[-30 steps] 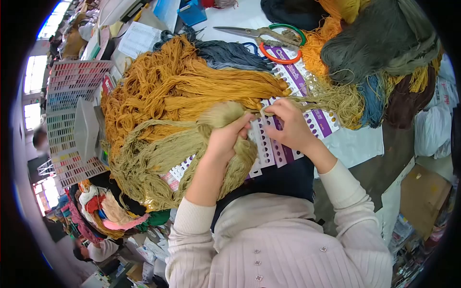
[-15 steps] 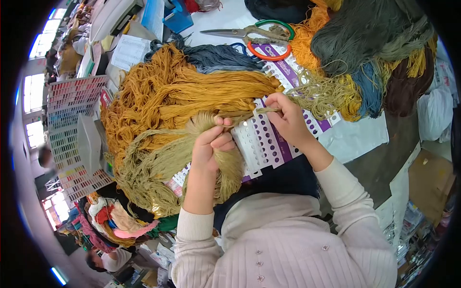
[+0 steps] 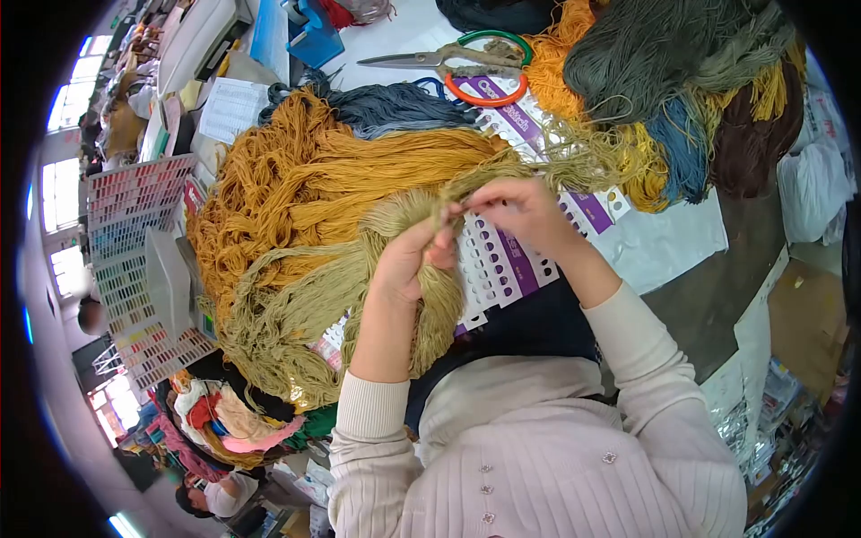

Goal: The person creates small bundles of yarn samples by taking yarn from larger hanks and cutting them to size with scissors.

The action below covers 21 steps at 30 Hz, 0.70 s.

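Observation:
My left hand [image 3: 413, 258] is closed round the looped end of an olive-green thread skein [image 3: 437, 309], whose strands hang below and spread left over the table. Close beside it, my right hand [image 3: 525, 213] is closed, fingertips pinching olive strands near the left thumb. Loose olive thread [image 3: 592, 157] trails up to the right from the fingers. Under both hands lies a white and purple punched thread card [image 3: 511, 264]. A large pile of mustard thread [image 3: 359, 166] lies just beyond my left hand.
Scissors with red and green handles [image 3: 489, 76] lie at the far side. Grey-green [image 3: 641, 58], blue, brown and orange thread bundles are heaped at right. A blue tape dispenser [image 3: 314, 36] and a colour sample board [image 3: 139, 242] stand left. Another person [image 3: 220, 493] is at lower left.
My right hand has moved left to meet my left hand at the skein's end. My view has shifted slightly, and more loose olive thread lies above my right hand.

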Motion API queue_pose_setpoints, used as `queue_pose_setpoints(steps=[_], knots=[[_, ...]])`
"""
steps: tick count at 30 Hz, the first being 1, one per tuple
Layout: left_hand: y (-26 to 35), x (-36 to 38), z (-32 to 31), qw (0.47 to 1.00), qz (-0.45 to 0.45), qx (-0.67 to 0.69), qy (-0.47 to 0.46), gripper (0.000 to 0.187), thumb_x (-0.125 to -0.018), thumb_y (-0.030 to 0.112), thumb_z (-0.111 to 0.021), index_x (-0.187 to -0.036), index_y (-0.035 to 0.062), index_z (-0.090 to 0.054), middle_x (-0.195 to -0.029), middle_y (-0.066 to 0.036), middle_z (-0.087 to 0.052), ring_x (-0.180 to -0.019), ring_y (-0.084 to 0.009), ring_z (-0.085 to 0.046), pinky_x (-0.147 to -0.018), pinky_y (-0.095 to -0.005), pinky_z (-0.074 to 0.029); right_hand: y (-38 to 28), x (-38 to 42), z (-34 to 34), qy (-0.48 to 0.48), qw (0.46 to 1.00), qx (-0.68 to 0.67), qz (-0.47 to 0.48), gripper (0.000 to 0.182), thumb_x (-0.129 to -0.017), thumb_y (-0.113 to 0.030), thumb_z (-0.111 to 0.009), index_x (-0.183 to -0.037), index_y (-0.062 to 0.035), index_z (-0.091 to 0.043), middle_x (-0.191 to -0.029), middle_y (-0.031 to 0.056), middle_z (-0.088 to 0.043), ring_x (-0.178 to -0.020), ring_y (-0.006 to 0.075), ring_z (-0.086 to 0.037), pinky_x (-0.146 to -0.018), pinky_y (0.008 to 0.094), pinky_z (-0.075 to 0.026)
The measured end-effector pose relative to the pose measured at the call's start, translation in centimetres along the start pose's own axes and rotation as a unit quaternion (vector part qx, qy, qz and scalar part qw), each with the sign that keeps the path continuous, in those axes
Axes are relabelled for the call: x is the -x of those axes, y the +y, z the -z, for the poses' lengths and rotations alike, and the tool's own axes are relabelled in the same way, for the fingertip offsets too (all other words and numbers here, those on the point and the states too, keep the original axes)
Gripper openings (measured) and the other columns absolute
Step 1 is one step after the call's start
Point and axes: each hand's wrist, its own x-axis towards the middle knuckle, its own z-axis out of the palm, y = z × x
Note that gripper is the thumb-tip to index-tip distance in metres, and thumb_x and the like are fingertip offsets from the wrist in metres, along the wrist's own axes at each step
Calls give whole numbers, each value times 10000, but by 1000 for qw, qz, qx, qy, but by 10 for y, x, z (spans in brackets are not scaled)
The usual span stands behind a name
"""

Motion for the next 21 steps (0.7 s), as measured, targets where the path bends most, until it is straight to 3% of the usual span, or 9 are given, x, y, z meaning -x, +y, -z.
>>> queue_pose_setpoints(steps=[3, 4, 8, 11, 13, 16, 19, 20, 21], knots=[[1, 3, -11, 996, 14, -82, 19, 180, -780, 141, -545, -898, 5, -546, -629, -27, -535, -449, -61, -434, -388, -164, -357, 9, -5, -8, 13, 955, 249, 159, 114, -689, -41, -539, -785, -14, -596, -813, 60, -575, -778, 103, -525, -674, 233, -406], [3, 6, -20, 991, 3, -117, 67, 187, -774, 146, -553, -894, 3, -547, -647, -40, -549, -456, -64, -444, -388, -162, -359, 13, -7, -10, 29, 964, 198, 175, 104, -706, -73, -546, -771, 3, -576, -756, 52, -563, -734, 106, -516, -647, 242, -397], [22, 29, -28, 958, -101, -168, 210, 187, -758, 190, -580, -859, 40, -532, -655, -65, -566, -428, -70, -453, -365, -163, -362, 5, -4, -7, -7, 995, -93, 30, 87, -734, -75, -523, -749, 9, -535, -631, 6, -472, -651, 68, -449, -600, 219, -370], [59, 74, 10, 942, -156, -160, 251, 184, -775, 224, -561, -854, 64, -517, -545, -8, -504, -392, -46, -434, -330, -144, -332, 2, -2, -3, -18, 999, 44, 21, 91, -714, -65, -547, -779, -1, -536, -659, -17, -493, -615, 52, -440, -565, 197, -364], [84, 118, 29, 926, -253, -95, 263, 205, -829, 249, -483, -845, 46, -514, -465, 32, -443, -360, -34, -412, -314, -134, -311, 3, -3, -2, 7, 990, 117, 79, 91, -673, -36, -527, -753, -1, -553, -651, 24, -536, -586, 91, -455, -538, 220, -357], [123, 179, 97, 920, -324, 154, 160, 210, -838, 170, -460, -957, 2, -506, -609, -36, -556, -420, -40, -467, -359, -186, -387, 11, -7, -9, 33, 968, 189, 162, 106, -662, -60, -530, -751, -27, -576, -647, 53, -554, -597, 146, -484, -555, 265, -359], [109, 162, 83, 732, -466, -99, 487, 203, -799, 100, -504, -969, -10, -519, -750, -93, -598, -480, -51, -504, -387, -190, -414, 13, -9, -8, 26, 966, 198, 163, 112, -675, -113, -542, -764, -76, -597, -668, 47, -565, -642, 193, -509, -612, 309, -358], [88, 140, 46, 638, -472, -320, 517, 198, -791, 63, -489, -962, -30, -531, -992, -148, -560, -746, -158, -577, -530, -220, -452, 16, -9, -9, 29, 956, 226, 186, 111, -683, -113, -542, -771, -76, -599, -685, 44, -571, -650, 191, -510, -618, 306, -359], [68, 122, 19, 702, -448, -346, 431, 148, -767, 47, -518, -891, -16, -568, -947, -110, -580, -719, -139, -571, -530, -223, -458, 18, -8, -11, 30, 944, 255, 207, 111, -691, -114, -543, -777, -76, -601, -702, 40, -577, -658, 189, -512, -624, 304, -360]])
